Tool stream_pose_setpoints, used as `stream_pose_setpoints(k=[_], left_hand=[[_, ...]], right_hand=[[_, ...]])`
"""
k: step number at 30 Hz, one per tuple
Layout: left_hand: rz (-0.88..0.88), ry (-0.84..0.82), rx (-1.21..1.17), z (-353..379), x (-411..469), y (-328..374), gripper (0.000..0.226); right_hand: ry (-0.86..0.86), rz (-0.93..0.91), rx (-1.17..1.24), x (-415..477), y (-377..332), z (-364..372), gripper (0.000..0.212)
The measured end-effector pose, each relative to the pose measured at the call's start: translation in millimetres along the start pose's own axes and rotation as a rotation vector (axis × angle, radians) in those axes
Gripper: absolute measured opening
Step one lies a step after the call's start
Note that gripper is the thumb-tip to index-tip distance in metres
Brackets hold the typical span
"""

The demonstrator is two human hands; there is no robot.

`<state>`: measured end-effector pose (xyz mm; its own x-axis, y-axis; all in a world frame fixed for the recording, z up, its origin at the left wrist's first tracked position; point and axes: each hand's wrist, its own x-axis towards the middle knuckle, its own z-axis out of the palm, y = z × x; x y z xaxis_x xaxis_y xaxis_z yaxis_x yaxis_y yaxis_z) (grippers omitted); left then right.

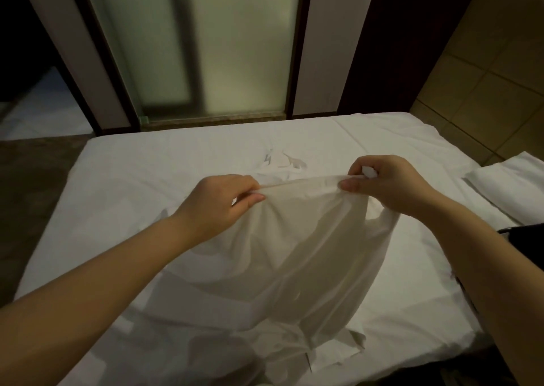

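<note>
Bare forearms at lower corners, reaching fwd over bed, white sheet fitted.
Left hand: grip clamped on top edge of white cloth, thumb + fingers pinching.
Cloth: prob. pillowcase, lifted over ctr of bed, top edge stretched taut btwn both hands, lower part draped and resting on sheet.
Small crumpled white item on bed just beyond.
Right hand: grip likewise clamped on same edge, fabric bunched in curled fingers.
Folded white pillow far right; dark object below it, unclear.
Step, judged: squaring the edge before folding or opening.
Next: hold both pinches, shake flat, lay down w/o dragging hem.
</note>
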<state>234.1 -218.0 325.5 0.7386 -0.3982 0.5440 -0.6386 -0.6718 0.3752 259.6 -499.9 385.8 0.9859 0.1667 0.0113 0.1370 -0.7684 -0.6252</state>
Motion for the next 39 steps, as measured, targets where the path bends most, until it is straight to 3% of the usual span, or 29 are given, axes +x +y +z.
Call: stream_pose_setpoints(k=[4, 8, 11, 13, 16, 20, 23, 28, 33, 39], left_hand=[[-0.137, 0.041, -0.170, 4, 1, 6, 0.023], [-0.242, 0.054, -0.204, 10, -4, 12, 0.023], [-0.176, 0.011, -0.149, 10, -6, 19, 0.026], [-0.116, -0.027, -0.126, 10, -7, 25, 0.031], [-0.065, -0.077, -0.119, 9, -5, 32, 0.033], [-0.095, -0.084, -0.116, 5, -4, 32, 0.024], [-0.153, -0.075, -0.143, 1, -7, 31, 0.020], [-0.182, -0.203, -0.148, -6, -9, 23, 0.019], [-0.162, -0.208, -0.116, -6, -8, 16, 0.019], [-0.157, -0.255, -0.237, 4, -13, 8, 0.016]], right_hand=[[-0.035, 0.010, -0.016, 4, 4, 6, 0.012], [-0.104, 0.043, -0.076, 2, 11, 9, 0.007], [-0.128, -0.012, -0.206, -2, 5, 13, 0.031], [-0.089, -0.164, -0.150, -8, -13, 21, 0.041], [-0.178, -0.332, -0.058, -16, -43, 44, 0.032], [-0.253, -0.316, -0.066, -15, -49, 66, 0.023], [-0.267, -0.301, -0.012, -14, -46, 73, 0.029], [-0.170, -0.440, -0.227, -12, -57, 62, 0.026], [-0.106, -0.541, -0.414, -17, -66, 52, 0.029], [0.025, -0.688, -0.374, -33, -40, 57, 0.041]])
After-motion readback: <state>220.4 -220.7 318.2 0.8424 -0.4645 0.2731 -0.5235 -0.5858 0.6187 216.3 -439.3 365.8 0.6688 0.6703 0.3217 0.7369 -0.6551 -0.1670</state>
